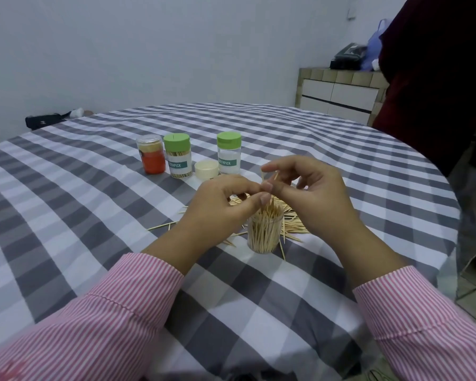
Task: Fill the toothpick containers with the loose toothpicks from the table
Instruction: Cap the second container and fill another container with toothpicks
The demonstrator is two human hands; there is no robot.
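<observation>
While the clear plastic open-topped container stands upright on the grey-and-white checked tablecloth, already packed with upright wooden toothpicks, both hands work directly above its mouth. The left hand and the right hand meet at the fingertips, and together they pinch a few thin wooden toothpicks held roughly upright over the opening. How the picks are shared between the two hands cannot be told.

Step in hand, by judgement: aligning a small bundle before insertion. The next move calls for lowering the points into the remaining gap without displacing the picks already seated; space looks tight.

A scattered pile of loose toothpicks lies on the cloth behind and beside the container, so filling is not finished. Further back stand two green-capped labelled toothpick jars, an orange-filled clear jar and a cream round lid lying open side up.
</observation>
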